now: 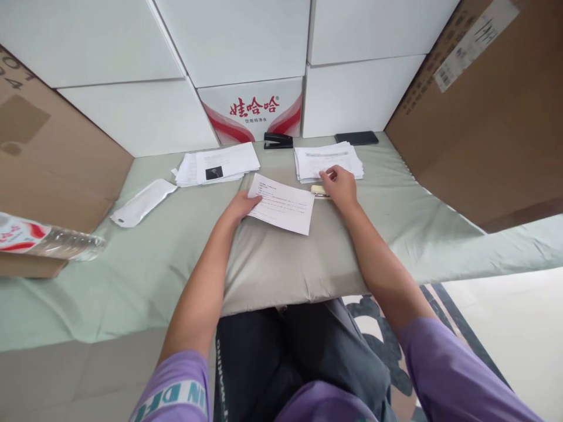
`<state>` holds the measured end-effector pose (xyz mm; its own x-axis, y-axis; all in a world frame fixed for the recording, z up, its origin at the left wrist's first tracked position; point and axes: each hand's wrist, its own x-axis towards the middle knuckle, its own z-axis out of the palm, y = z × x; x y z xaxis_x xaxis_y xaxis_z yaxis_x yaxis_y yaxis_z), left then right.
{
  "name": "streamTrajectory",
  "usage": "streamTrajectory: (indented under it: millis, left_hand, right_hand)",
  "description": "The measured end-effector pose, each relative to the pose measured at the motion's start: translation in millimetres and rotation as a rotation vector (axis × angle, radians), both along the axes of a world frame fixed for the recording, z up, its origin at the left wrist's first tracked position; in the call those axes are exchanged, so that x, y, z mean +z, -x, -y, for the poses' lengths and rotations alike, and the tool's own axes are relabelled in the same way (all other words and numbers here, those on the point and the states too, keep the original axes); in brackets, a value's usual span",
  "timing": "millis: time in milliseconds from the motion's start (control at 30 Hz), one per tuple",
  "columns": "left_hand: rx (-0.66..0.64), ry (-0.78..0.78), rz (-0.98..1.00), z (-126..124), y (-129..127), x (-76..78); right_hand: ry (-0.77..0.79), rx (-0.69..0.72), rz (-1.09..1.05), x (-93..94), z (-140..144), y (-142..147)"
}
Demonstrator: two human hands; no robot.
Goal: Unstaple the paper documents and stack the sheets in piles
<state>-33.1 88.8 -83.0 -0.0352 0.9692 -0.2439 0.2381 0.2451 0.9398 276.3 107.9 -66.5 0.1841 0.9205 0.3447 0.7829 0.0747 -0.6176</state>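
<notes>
A sheet [281, 205] is pinned flat by the left hand [241, 208].
The right hand [339, 184], fingers curled, rests on a cream object [318, 190] beside the stack [328, 161]; actual grasp cannot be told.

Left hand [244, 206]: lying flat, fingers extending forward.
Right hand [339, 184]: reaching forward, fingers curling downward.
Forearms: both extending, bare.
</notes>
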Motion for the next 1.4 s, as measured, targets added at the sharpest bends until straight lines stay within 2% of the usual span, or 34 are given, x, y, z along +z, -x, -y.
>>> streamTrajectory:
  millis: [67,133,233,367,467,567,767,967,1400]
  left_hand:
    - [-0.005,-0.012,-0.002,-1,0,-1.5]
    - [-0.010,-0.020,-0.007,-2,-1,-1.9]
    - [-0.005,-0.011,-0.035,-1,-3,1.2]
    - [-0.018,0.012,-0.074,5,-6,10.2]
    - [-0.011,0.046,-0.100,8,-7,15.4]
    - [-0.022,0.056,-0.107,8,-8,15.7]
    - [-0.041,0.046,-0.101,4,-7,11.1]
    - [-0.065,0.051,-0.112,2,-5,10.3]
    - [-0.130,0.027,-0.112,1,0,6.0]
  right_hand:
    - [-0.081,-0.007,-0.022,14.8,-1,-1]
    - [-0.096,0.008,-0.005,30.2,-5,2]
    - [0.042,0.069,0.096,41.9,-18,14]
    - [0.296,0.096,0.187,26.6,-34,29]
    - [0.371,0.141,0.203,9.0,-40,31]
    - [0.342,0.219,0.237,1.7,-42,28]
    - [0.295,0.336,0.285,6.5,-43,27]
    - [0.270,0.432,0.237,7.1,-44,25]
    - [0.270,0.486,0.108,11.3,-44,21]
